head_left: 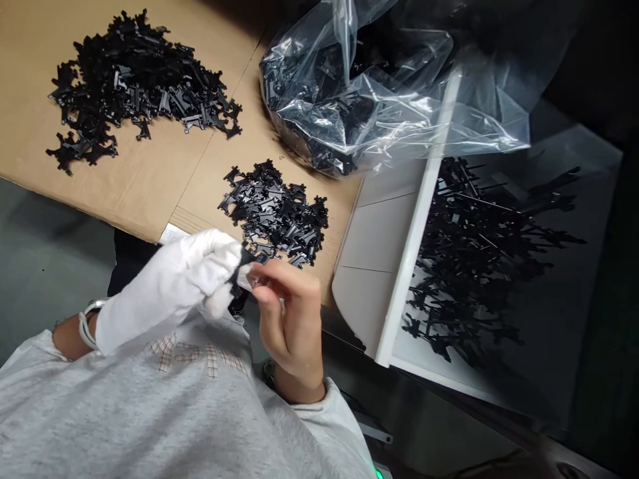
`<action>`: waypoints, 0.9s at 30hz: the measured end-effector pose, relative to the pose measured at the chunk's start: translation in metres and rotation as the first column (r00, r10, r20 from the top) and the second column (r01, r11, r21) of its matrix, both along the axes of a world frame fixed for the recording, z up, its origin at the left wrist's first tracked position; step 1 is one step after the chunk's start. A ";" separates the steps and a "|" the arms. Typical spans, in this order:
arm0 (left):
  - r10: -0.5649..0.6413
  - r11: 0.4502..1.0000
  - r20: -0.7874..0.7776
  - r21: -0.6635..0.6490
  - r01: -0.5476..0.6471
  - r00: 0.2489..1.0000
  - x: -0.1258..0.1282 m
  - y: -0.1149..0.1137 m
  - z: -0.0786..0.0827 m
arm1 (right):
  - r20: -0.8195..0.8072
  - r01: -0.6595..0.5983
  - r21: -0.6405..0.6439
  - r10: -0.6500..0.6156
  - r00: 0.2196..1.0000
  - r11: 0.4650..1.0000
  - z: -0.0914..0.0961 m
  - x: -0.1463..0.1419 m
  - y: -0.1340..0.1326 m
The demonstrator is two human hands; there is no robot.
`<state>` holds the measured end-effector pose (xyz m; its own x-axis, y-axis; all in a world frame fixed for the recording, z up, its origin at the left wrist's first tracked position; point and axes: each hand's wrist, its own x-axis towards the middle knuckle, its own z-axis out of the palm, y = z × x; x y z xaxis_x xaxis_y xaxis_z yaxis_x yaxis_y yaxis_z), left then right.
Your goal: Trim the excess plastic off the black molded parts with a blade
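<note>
My left hand (194, 269), in a white glove, is closed around a small black plastic part (235, 283), mostly hidden by the fingers. Bare, my right hand (292, 313) meets it from the right, thumb and forefinger bent together at the part's edge. Between the fingertips shows a pale, shiny bit (245, 276), too small to name. Just beyond both hands lies a small pile of black plastic parts (279, 213) on the cardboard-covered table (144, 179).
A larger heap of black parts (134, 86) lies at the far left. A clear plastic bag (339, 113) of black pieces stands at the back. On the right, a white tray (414, 266) with a raised wall holds many thin black pieces (474, 266).
</note>
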<state>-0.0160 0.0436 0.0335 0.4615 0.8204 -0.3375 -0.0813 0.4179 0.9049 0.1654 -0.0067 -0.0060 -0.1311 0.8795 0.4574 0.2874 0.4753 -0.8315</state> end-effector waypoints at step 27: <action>0.397 0.825 -0.907 0.420 0.378 0.140 -0.021 0.178 -0.077 | -0.021 0.431 -0.220 -0.446 0.895 0.875 -0.018 0.044 -0.023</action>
<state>-0.0373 0.2216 -0.0431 0.0658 0.9959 -0.0623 0.9747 -0.0508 0.2176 0.2096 -0.0292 -0.0243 0.3147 0.9143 0.2550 0.3651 0.1313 -0.9216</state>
